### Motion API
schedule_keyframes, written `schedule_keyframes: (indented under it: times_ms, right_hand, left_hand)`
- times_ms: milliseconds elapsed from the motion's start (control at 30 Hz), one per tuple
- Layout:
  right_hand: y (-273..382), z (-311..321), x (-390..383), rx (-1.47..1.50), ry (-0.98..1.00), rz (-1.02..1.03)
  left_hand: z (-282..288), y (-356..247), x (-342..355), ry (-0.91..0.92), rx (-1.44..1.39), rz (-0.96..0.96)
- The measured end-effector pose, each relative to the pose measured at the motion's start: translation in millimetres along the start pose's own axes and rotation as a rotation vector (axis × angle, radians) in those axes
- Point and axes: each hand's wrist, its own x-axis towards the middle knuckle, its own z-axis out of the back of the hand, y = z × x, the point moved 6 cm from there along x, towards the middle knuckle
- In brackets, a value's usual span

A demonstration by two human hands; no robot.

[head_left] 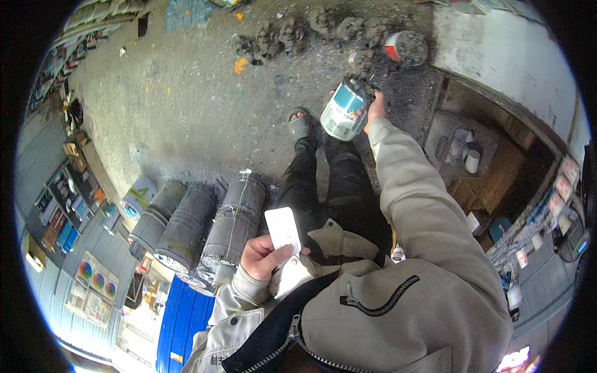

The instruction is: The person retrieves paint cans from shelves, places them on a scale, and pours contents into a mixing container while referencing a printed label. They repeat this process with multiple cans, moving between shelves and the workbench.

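Observation:
In my left hand (261,258), held low before my jacket, is a small white card (283,225), pinched between thumb and fingers; fine print shows near its lower end. My right arm reaches forward over my knee. There my right hand (375,112) grips a round paint can (341,118) by its far right side. The can is tilted, with a teal and white label facing me and a dark, smeared top end. Some of the right fingers are hidden behind the can. Pale fabric (295,273) bunches beside my left hand.
Several paint-stained drums (233,214) stand in a row at my left. Ahead lie several dark, crusted lumps (290,36) and a dirty can with a red and white label (395,47). At the right, an open-fronted cabinet (435,102) holds a white cup (472,161).

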Motion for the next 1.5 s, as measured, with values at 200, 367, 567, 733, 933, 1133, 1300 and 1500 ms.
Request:
schedule_keyframes:
  times_ms: [200, 367, 567, 733, 933, 1133, 1300, 1500]
  right_hand:
    - [-17, -70, 48, -0.009, 0.243, -0.005]
    - [-31, -99, 90, 0.002, 0.138, 0.011]
    - [-36, -122, 136, 0.140, 0.021, 0.488]
    - [-70, -110, 196, 0.131, -0.079, 0.414]
    - [-122, -58, 239, -0.018, 0.005, 0.291]
    - [-116, -35, 187, -0.942, 0.140, 0.824]
    - [-129, -6, 39, -0.750, 0.337, 0.101]
    - [-66, -33, -266, -0.860, 0.929, 0.087]
  left_hand:
    - [27, 30, 21, -0.075, -0.147, 0.069]
    - [49, 54, 30, -0.104, -0.280, 0.111]
    - [72, 81, 48, -0.200, -0.245, 0.175]
    - [88, 104, 62, -0.230, -0.359, 0.255]
    - [94, 114, 82, -0.225, -0.330, 0.252]
    - [80, 98, 77, -0.200, -0.302, 0.239]
    - [54, 52, 58, -0.165, -0.161, 0.033]
    - [-1, -39, -9, -0.083, 0.148, -0.263]
